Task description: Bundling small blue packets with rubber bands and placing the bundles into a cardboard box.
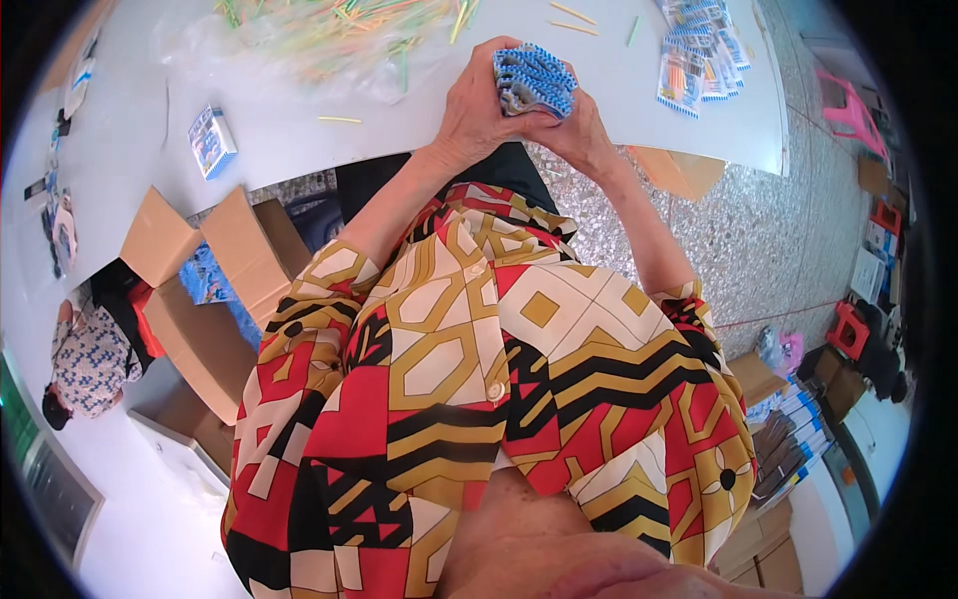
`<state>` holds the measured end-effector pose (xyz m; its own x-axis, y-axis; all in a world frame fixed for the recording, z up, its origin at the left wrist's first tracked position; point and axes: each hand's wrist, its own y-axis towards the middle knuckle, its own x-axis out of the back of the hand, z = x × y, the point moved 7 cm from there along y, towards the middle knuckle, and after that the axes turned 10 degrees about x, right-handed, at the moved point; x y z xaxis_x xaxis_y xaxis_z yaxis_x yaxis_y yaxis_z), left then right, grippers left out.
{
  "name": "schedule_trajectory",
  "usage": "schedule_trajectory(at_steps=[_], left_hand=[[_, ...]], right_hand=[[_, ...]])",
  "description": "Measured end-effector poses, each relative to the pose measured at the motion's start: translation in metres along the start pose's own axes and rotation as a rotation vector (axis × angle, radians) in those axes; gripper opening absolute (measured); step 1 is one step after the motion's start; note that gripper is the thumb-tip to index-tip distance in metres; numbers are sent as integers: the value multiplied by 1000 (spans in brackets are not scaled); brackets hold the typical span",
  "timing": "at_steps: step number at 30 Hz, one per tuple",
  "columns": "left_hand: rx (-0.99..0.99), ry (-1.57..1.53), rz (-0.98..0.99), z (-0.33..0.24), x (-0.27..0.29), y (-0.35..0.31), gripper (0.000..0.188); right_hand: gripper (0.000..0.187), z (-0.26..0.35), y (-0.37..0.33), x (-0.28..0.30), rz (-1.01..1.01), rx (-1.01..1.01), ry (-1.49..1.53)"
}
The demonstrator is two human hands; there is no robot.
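Note:
Both my hands are wrapped round one bundle of small blue-and-white packets (535,80), held at the table's near edge with the packets' wavy checked edges facing up. My left hand (473,112) grips the bundle's left side, and my right hand (584,128) closes round its right and lower side. To the left, a small blue-and-white packet stack (212,142) lies on the white table (289,145). Beyond my left hand, a clear plastic bag (289,50) lies with many thin yellow, green and orange sticks (349,22).
More packets (699,60) overlap at the table's right. Loose sticks (574,20) lie near them. An open cardboard box (215,309) with blue packets inside stands at my left. Another carton (679,172) is below the table's right edge. A person (95,359) is at far left.

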<state>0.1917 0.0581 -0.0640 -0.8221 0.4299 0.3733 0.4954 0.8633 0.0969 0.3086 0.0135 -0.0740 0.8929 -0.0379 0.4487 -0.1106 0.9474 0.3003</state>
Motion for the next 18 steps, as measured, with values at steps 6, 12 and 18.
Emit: schedule_trajectory(at_steps=[6, 12, 18], left_hand=[[-108, 102, -92, -5, 15, -8, 78], [64, 139, 86, 10, 31, -4, 67], [-91, 144, -84, -28, 66, -12, 69]], right_hand=[[63, 0, 3, -11, -22, -37, 23], [54, -5, 9, -16, 19, -88, 95], [35, -1, 24, -31, 55, -69, -53]])
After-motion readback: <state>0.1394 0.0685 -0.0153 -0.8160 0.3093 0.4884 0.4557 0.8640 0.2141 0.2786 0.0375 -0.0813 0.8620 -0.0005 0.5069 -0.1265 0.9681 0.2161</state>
